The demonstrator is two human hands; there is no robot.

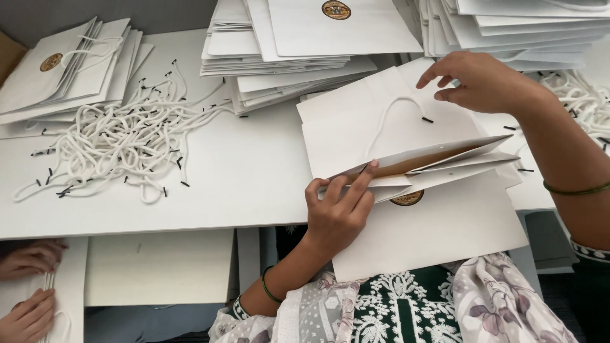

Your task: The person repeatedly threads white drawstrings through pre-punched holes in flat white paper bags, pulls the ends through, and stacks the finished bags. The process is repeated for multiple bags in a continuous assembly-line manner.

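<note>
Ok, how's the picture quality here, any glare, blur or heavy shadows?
Head view: light is soft and even, with no hard glare on the white table; only faint shadows lie under the paper bag and the left hand; the right hand and the pile of white cords look sharp; the table edge bows a little, hinting at wide-lens distortion.

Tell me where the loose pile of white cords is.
In the head view, the cord pile lies left on the white table, below a fanned bag stack.
</note>
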